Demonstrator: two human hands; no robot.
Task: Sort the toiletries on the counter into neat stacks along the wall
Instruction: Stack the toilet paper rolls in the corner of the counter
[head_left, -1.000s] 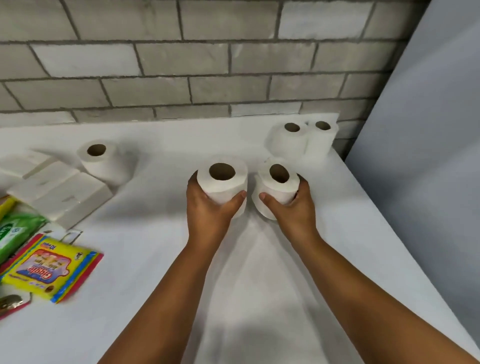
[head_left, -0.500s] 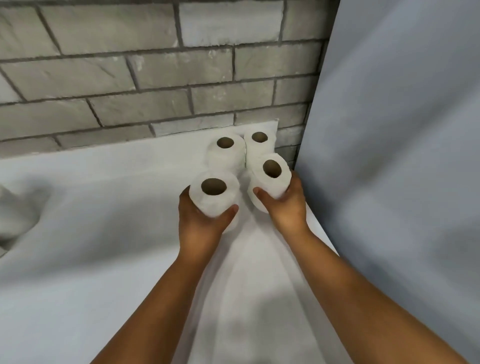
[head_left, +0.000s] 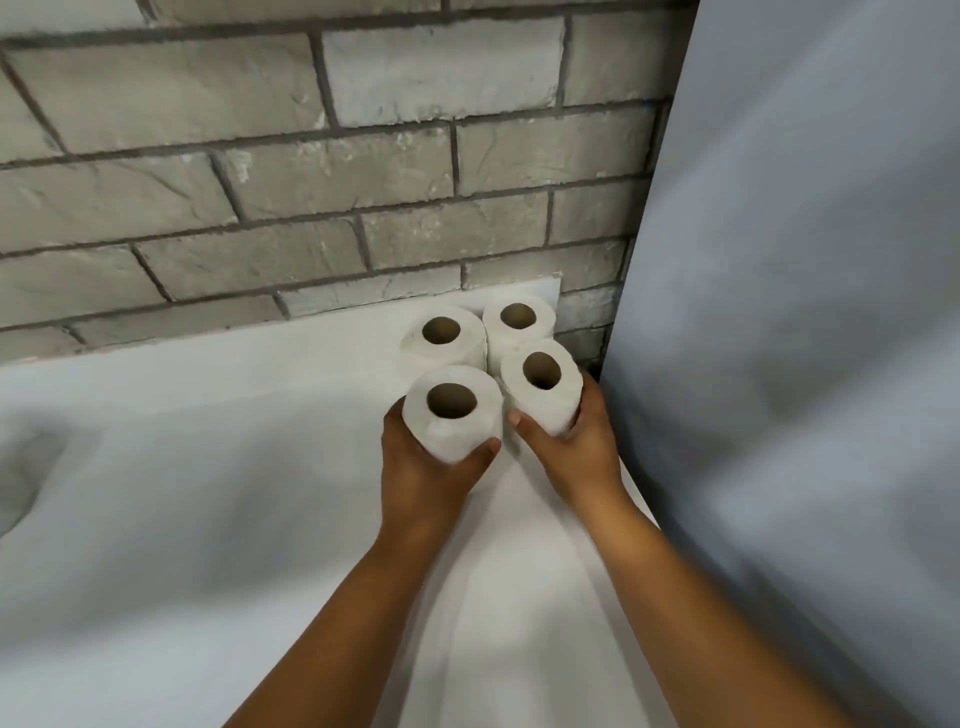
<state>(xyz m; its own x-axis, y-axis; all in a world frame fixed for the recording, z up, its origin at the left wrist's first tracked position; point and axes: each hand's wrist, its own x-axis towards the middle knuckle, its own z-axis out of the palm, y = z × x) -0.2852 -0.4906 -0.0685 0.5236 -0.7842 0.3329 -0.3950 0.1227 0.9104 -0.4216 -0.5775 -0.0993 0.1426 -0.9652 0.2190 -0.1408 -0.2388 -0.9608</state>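
My left hand (head_left: 421, 467) grips a white toilet paper roll (head_left: 457, 431) from below, core hole facing up. My right hand (head_left: 576, 447) holds a second white roll (head_left: 545, 402) just to its right, tilted slightly. Both held rolls sit directly in front of two other white rolls, the back left roll (head_left: 452, 345) and the back right roll (head_left: 524, 332), which stand upright in the corner against the brick wall. The held rolls nearly touch the standing ones; I cannot tell whether they rest on the counter.
The white counter (head_left: 208, 493) stretches left and toward me. A grey brick wall (head_left: 311, 182) runs along its back edge. A plain grey-blue panel (head_left: 805, 364) rises close on the right, beside my right hand.
Both hands carried their rolls forward and to the right, up to the two rolls in the corner. The view swung right, so the packets and tissue packs on the left left the frame.
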